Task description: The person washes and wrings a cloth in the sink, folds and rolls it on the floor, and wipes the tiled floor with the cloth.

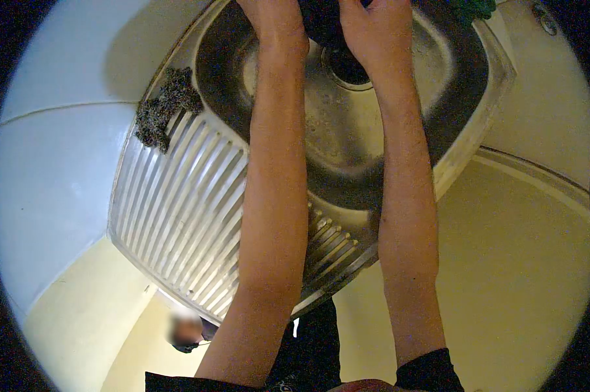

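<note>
Both arms reach up over a metal sink [347, 137] to the top edge of the view. My left hand [275, 23] is at the dark cloth-like item [322, 26], on its left side, with its fingers cut off by the frame. On the other side of that item, my right hand [378, 29] is closed against it, thumb toward the item. The dark item hangs between the hands, just above the round drain [350, 68]. What the left fingers do is out of sight.
A ribbed drainboard [177, 196] adjoins the basin, with a dark mesh-like scourer [167, 108] on its upper corner. Something green [474, 9] lies at the basin's upper right rim. A person [189, 330] is partly visible at the lower left, beyond the drainboard.
</note>
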Motion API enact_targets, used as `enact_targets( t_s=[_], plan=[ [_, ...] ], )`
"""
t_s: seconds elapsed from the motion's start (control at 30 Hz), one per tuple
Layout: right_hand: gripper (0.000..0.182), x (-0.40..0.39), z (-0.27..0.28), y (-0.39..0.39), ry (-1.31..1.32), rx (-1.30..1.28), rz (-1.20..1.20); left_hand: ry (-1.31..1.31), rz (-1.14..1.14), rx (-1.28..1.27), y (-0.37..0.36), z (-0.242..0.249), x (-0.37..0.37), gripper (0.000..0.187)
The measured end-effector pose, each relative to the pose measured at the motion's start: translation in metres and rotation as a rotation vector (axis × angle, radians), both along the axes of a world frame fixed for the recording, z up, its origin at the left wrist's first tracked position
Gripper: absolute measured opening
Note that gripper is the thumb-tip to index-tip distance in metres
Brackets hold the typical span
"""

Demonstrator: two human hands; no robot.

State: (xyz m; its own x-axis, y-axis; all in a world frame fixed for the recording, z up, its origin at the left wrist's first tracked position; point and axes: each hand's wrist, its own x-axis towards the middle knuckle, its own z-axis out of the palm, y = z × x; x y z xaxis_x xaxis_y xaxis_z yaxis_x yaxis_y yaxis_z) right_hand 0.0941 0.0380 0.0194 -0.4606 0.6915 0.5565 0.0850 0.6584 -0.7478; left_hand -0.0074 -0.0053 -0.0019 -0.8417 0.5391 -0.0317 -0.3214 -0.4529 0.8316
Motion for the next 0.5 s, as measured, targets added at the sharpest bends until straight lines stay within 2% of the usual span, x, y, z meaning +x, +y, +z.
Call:
enact_targets(
  t_s=[0.13,0.27,0.37,0.5],
  plan=[
    [0.019,-0.001,0.002,0.002,0.118,0.059,-0.032,0.095,-0.009,-0.169,-0.004,-0.008,-0.005,0.038],
    [0.017,0.001,0.006,0.003,0.186,0.035,-0.116,0.224,-0.111,-0.474,0.000,-0.020,-0.008,0.042],
    [0.018,0.001,-0.001,0.010,0.176,-0.084,-0.119,0.271,-0.207,-0.640,0.003,-0.023,-0.006,0.046],
    [0.021,0.000,-0.003,0.012,0.228,-0.403,-0.246,0.285,-0.278,-0.735,0.003,-0.023,-0.004,0.051]
  ],
)
